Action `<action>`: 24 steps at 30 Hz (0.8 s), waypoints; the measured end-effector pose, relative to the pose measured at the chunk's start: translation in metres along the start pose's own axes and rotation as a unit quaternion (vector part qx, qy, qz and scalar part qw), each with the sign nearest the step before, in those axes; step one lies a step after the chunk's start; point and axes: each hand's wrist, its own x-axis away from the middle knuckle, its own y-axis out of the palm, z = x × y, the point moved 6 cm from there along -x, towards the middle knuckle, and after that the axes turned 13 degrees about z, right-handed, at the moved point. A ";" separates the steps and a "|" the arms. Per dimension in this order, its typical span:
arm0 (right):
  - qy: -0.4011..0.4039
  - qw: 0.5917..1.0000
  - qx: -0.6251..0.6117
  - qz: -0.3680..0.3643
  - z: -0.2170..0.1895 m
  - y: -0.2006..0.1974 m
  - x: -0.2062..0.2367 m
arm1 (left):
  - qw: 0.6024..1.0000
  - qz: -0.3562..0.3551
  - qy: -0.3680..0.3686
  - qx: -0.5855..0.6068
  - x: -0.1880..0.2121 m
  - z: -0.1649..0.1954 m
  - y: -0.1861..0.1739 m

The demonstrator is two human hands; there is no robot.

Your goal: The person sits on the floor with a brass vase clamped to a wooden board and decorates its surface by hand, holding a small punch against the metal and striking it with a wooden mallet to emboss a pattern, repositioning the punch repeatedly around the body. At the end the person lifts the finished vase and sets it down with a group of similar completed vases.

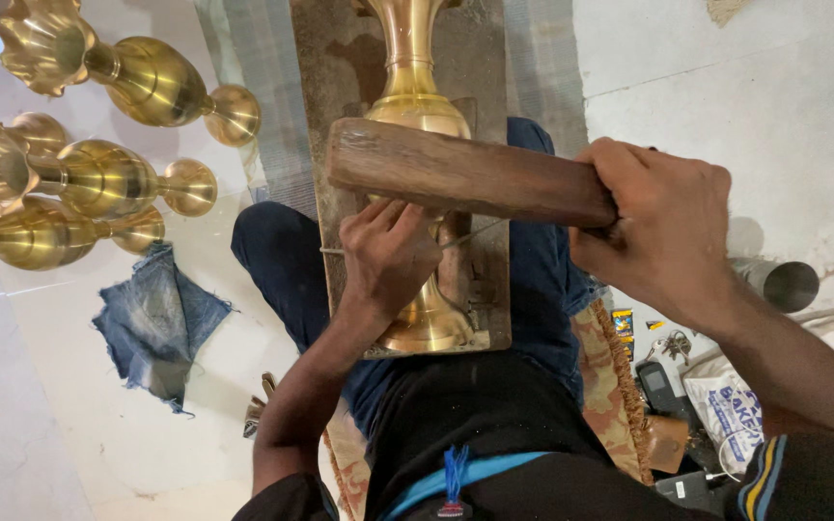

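Looking down from the head camera, a seated person works over their lap. At far left, three brass vases (98, 174) lie on their sides on the pale floor (41, 425), stacked near one another. Below them a scrap of blue denim cloth (156, 323) lies flat on the floor, well apart from the person's knee.

In the middle, a worn wooden board (340, 58) rests along the person's dark trousers. A brass vase (415, 96) lies on this board, its neck pointing away and its flared foot toward the body. The left hand (388, 256) is closed, fingers curled around a thin metal tool (475, 234) pressed against the vase's lower stem.

Above that hand, a wooden block (456, 174) crosses the vase sideways. The right hand (663, 227) grips its right end tightly, fingers wrapped around it.

At right, a grey metal pipe (784, 285) lies on the floor, and below it a white printed bag (731, 410) sits beside a patterned mat (610, 376).
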 end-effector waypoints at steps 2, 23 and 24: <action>0.125 0.982 -0.140 -0.012 0.009 0.004 0.003 | 1.000 0.000 0.009 -0.003 0.004 -0.001 0.001; -0.008 0.999 0.032 0.029 0.006 0.013 0.032 | 0.997 -0.068 0.044 -0.003 0.012 -0.012 0.006; 0.029 0.998 -0.039 0.025 0.008 0.015 0.032 | 0.997 -0.068 0.042 0.007 0.012 -0.012 0.004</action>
